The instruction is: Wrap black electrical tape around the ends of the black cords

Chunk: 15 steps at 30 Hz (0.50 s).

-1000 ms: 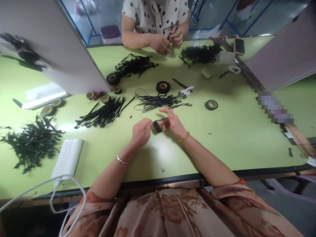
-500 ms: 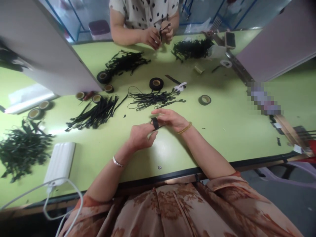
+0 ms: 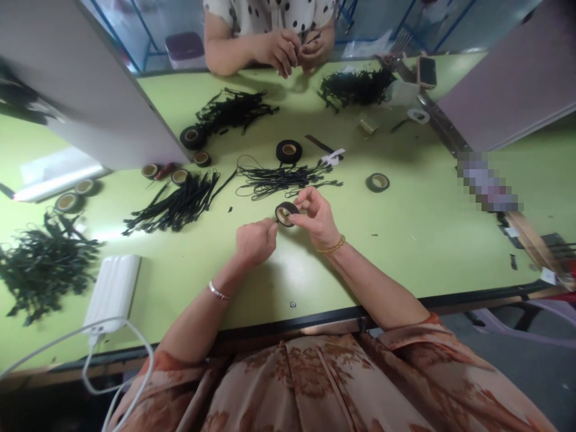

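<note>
A small roll of black tape with a pale core is held above the table in front of me. My right hand grips its right side, the thumb at the core and the fingers behind. On the other side, my left hand is closed with thumb and forefinger pinched at the roll's left edge. A short dark bit, seemingly the tape's end, shows at those fingertips. Just beyond my hands lies a bundle of thin black cables, some looped.
Further tape rolls lie on the green table. Black cable bundles spread left and back. A white power bank with a cable stands at left. Opposite, a co-worker's hands hold a dark piece.
The tape roll has passed from my left fingers to my right hand and turned so its core faces me. My left hand has drawn back slightly and now pinches at the roll's edge.
</note>
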Each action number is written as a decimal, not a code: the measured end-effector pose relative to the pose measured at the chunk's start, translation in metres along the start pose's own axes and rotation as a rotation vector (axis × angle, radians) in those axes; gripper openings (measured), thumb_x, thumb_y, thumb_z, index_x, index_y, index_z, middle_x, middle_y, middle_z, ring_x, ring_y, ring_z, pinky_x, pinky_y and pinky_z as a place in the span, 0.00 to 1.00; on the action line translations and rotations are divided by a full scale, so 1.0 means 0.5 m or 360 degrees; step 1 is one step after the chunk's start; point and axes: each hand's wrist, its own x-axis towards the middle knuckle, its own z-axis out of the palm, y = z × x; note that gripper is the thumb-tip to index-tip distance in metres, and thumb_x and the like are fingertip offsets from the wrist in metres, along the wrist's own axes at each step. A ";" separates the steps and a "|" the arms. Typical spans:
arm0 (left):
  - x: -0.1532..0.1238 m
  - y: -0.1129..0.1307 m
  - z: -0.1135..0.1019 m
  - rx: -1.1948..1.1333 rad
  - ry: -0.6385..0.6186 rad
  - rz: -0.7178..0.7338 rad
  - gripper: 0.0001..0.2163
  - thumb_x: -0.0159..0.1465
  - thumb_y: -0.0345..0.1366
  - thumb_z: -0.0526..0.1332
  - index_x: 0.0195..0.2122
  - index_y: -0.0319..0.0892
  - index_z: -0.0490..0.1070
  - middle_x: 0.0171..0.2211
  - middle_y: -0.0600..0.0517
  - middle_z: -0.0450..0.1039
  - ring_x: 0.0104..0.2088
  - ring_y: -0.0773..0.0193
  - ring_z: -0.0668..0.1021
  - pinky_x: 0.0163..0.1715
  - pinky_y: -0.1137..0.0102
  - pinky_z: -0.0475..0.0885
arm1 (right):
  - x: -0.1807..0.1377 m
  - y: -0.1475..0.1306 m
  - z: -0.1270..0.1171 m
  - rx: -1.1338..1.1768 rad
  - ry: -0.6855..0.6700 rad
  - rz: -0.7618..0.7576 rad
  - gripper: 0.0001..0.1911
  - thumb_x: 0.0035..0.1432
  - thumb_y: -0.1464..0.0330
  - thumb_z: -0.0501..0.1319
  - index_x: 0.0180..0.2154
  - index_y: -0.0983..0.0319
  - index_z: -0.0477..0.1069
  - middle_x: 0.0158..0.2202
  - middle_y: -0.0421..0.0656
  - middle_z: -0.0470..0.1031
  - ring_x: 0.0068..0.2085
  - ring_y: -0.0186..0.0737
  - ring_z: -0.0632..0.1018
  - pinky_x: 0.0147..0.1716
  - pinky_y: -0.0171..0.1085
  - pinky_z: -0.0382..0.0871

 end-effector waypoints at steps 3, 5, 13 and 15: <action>0.010 -0.016 0.004 -0.0628 0.0035 -0.0120 0.13 0.66 0.41 0.52 0.26 0.42 0.65 0.21 0.53 0.66 0.24 0.66 0.67 0.27 0.70 0.59 | -0.002 -0.009 -0.006 -0.0220 -0.0045 -0.0205 0.18 0.44 0.61 0.69 0.32 0.57 0.62 0.30 0.38 0.67 0.31 0.36 0.70 0.34 0.39 0.68; 0.015 -0.026 0.006 -0.1157 0.0033 -0.0132 0.12 0.65 0.42 0.53 0.28 0.42 0.65 0.21 0.56 0.62 0.22 0.69 0.63 0.25 0.72 0.59 | -0.002 -0.012 -0.008 -0.0340 -0.0054 -0.0321 0.16 0.46 0.62 0.68 0.31 0.58 0.62 0.30 0.38 0.66 0.31 0.36 0.69 0.34 0.39 0.67; 0.014 -0.026 0.016 -0.1849 -0.0192 -0.0208 0.12 0.67 0.48 0.50 0.38 0.45 0.58 0.18 0.64 0.53 0.16 0.73 0.52 0.18 0.76 0.49 | 0.006 0.012 -0.019 -0.0506 -0.0482 -0.0244 0.18 0.49 0.64 0.68 0.39 0.58 0.62 0.30 0.38 0.71 0.30 0.36 0.72 0.33 0.38 0.66; 0.011 -0.023 0.021 -0.1633 -0.0210 -0.0158 0.11 0.68 0.47 0.49 0.39 0.45 0.58 0.19 0.63 0.59 0.17 0.73 0.57 0.20 0.76 0.54 | 0.010 0.017 -0.028 -0.0573 -0.0537 -0.0218 0.20 0.50 0.62 0.68 0.41 0.58 0.62 0.27 0.36 0.71 0.28 0.35 0.71 0.32 0.36 0.65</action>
